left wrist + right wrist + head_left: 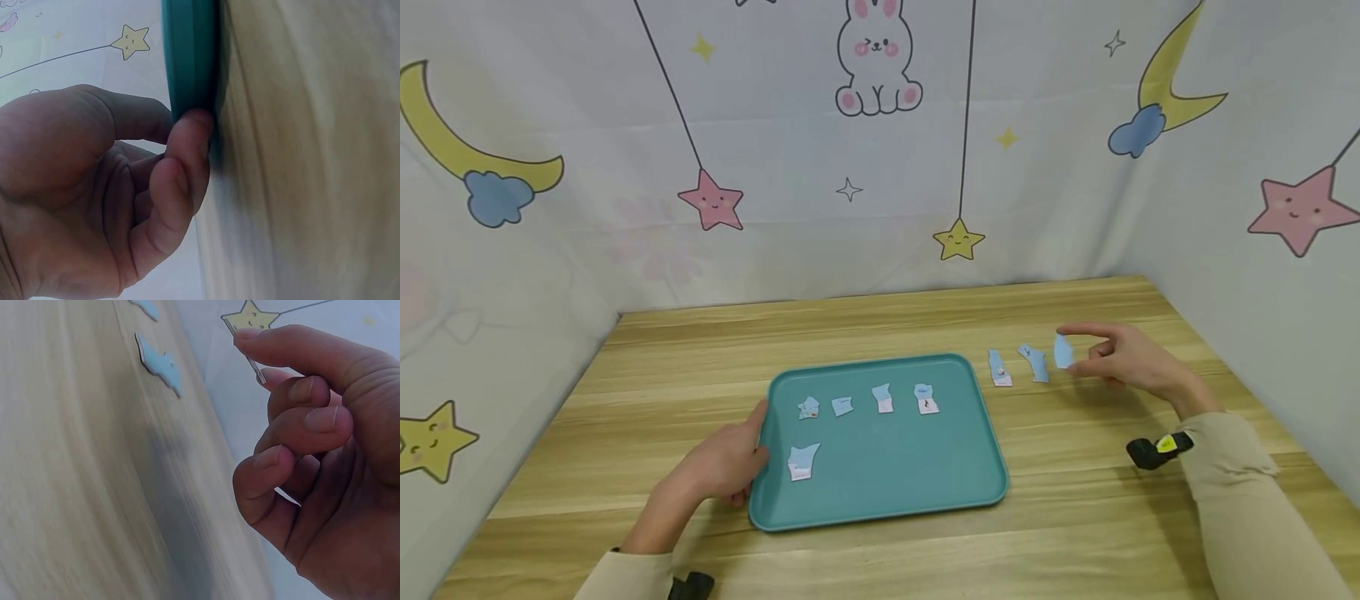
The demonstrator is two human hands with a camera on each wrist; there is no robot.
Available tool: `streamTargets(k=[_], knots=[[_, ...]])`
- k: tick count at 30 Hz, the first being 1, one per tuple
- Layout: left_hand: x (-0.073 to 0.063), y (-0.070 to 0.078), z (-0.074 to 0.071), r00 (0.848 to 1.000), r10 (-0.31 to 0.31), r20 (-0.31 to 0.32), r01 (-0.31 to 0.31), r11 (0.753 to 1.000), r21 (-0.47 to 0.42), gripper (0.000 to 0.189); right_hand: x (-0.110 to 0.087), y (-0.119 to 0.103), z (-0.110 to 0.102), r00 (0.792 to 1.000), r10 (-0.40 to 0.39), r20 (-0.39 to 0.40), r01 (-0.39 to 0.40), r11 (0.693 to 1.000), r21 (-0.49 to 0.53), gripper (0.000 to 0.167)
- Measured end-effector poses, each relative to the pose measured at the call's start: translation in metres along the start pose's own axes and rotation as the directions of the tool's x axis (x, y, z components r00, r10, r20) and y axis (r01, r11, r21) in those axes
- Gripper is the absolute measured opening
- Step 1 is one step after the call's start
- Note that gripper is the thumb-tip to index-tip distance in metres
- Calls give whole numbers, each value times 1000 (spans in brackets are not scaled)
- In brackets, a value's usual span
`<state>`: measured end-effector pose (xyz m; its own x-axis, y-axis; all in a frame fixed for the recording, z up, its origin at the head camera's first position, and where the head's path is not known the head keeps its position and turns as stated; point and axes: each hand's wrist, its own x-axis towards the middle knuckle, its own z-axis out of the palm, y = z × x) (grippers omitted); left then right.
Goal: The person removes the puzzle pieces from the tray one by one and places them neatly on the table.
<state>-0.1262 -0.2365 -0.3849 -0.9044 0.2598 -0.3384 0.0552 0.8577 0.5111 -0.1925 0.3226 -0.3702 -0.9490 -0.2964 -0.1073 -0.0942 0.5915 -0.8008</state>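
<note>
In the head view, my left hand grips the left rim of a teal tray. The left wrist view has thumb and fingers around the tray's edge, fingers partly beneath it. To the right of the tray, my right hand pinches a small light-blue puzzle piece between thumb and index finger. That piece is seen edge-on in the right wrist view, held above the table. Two irregular blue pieces, one with a pale end and one narrower, lie between tray and right hand.
Inside the tray, several blue-and-white pieces form a row along the far side, among them one with a dark figure. Another piece lies near its left side. The wooden table meets a printed cloth backdrop behind and at both sides.
</note>
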Motion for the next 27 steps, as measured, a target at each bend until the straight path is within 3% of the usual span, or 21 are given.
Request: streamTargets(k=[20,27], knots=[[0,1,-1,1000,-9,2,9,1000,0,76,1,14,-19,999,34,30,-33,999,-35,70],[-1,0,-1,1000,6,-1,-6,1000,-2,76,5,17,-19,996,66,61,-60,993,-98,71]])
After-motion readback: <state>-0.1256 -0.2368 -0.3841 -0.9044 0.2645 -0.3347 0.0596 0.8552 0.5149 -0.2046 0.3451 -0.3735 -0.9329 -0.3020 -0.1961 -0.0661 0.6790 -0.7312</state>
